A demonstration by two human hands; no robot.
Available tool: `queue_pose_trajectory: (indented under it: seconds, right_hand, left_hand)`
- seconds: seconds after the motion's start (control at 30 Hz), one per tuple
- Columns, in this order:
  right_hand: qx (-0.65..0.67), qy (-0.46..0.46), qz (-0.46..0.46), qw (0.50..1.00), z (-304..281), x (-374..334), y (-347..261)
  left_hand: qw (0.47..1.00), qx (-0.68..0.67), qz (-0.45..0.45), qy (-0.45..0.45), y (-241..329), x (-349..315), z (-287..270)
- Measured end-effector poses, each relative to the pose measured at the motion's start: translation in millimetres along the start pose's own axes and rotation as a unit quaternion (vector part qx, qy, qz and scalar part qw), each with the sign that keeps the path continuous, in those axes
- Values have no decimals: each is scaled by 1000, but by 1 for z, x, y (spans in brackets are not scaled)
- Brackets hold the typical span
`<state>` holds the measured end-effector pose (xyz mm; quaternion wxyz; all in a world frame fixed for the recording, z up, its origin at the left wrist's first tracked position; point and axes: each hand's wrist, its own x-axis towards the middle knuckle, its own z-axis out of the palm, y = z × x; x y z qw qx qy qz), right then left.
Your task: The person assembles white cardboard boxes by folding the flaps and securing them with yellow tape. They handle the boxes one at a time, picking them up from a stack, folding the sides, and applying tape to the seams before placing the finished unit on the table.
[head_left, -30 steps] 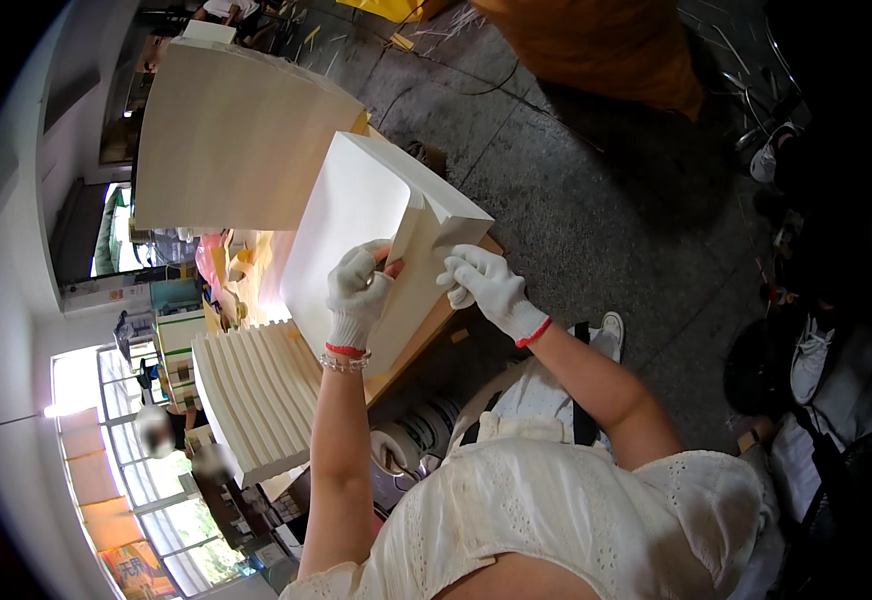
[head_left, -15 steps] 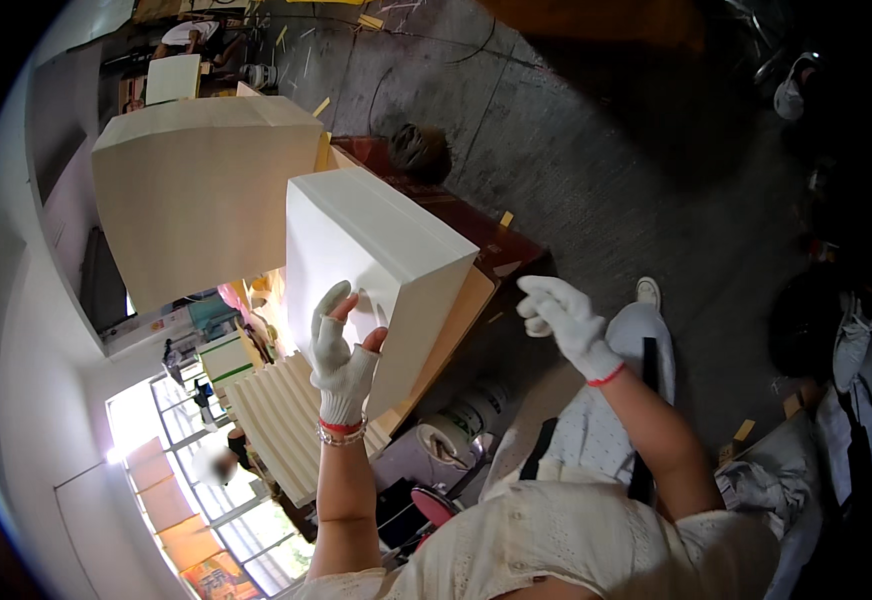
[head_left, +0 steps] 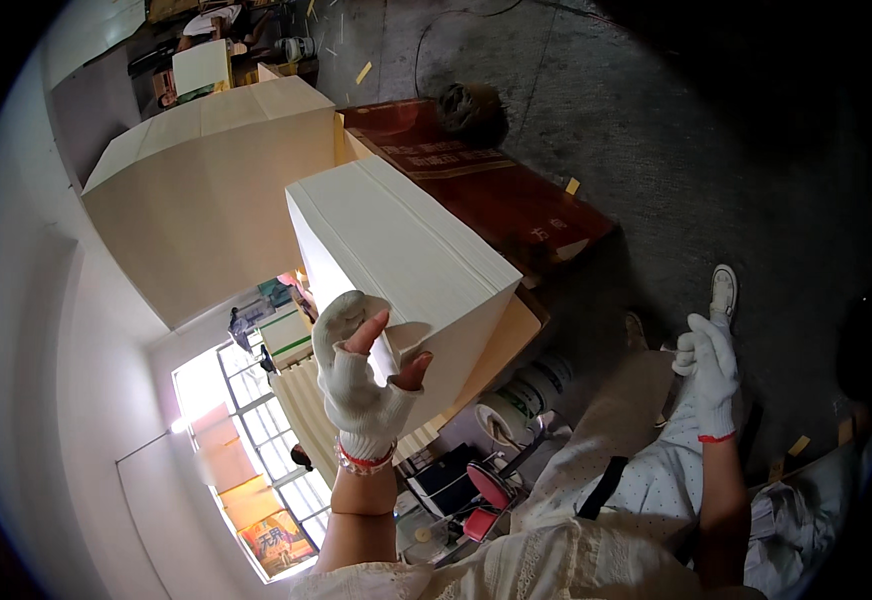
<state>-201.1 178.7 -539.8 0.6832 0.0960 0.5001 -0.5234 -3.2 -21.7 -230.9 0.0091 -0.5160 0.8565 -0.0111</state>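
My left hand (head_left: 366, 375) wears a white knit glove that leaves the thumb and a fingertip bare. Its thumb and fingers are spread at the near corner of a big white stack (head_left: 406, 240), which looks like paper sheets. Whether the fingertips touch it I cannot tell. The stack rests on a tan wooden board (head_left: 501, 350). Low beside my leg is my right hand (head_left: 711, 375), in a white glove with a red cuff edge. Its fingers are drawn together and partly curled, with nothing visible in them.
Behind the white stack stands a larger cream stack (head_left: 206, 200). A dark red printed sheet (head_left: 486, 190) lies on the floor beside it. Close to my legs are a white bucket (head_left: 506, 415) and a red-seated stool (head_left: 491, 485). A dark round bundle (head_left: 469, 108) sits farther off.
The view has shifted, showing more of the white stack's upper side. My left hand stays by its near corner. My right hand has dropped from in front of me to beside my leg, its fingers curling more.
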Motion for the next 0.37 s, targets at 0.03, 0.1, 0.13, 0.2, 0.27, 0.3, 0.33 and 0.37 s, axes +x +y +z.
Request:
queue_pose_trajectory:
  seconds: [0.03, 0.1, 0.13, 0.2, 0.27, 0.3, 0.33, 0.37]
  right_hand:
    - [2, -3, -1, 1000, -1, 2, 2]
    - [4, -8, 2, 1000, -3, 4, 4]
    - [-26, 24, 23, 999, 1, 2, 1]
    - [-11, -2, 29, 1000, -7, 6, 10]
    - [-5, -14, 35, 999, -9, 7, 14]
    - [-7, -14, 39, 999, -9, 7, 14]
    - [-9, -14, 44, 999, -9, 8, 14]
    - [-10, -14, 44, 999, -8, 8, 14]
  left_hand:
    - [1000, 10, 1, 0, 2, 2, 0]
    - [1000, 9, 4, -5, 7, 7, -2]
    - [1000, 4, -2, -6, 8, 7, -2]
    - [1000, 2, -10, -6, 7, 7, -3]
    - [1000, 5, -10, -6, 5, 7, -3]
    - [1000, -6, -11, -6, 4, 7, -3]
    - [1000, -17, -13, -6, 2, 7, -3]
    - [999, -29, -15, -4, 0, 5, -3]
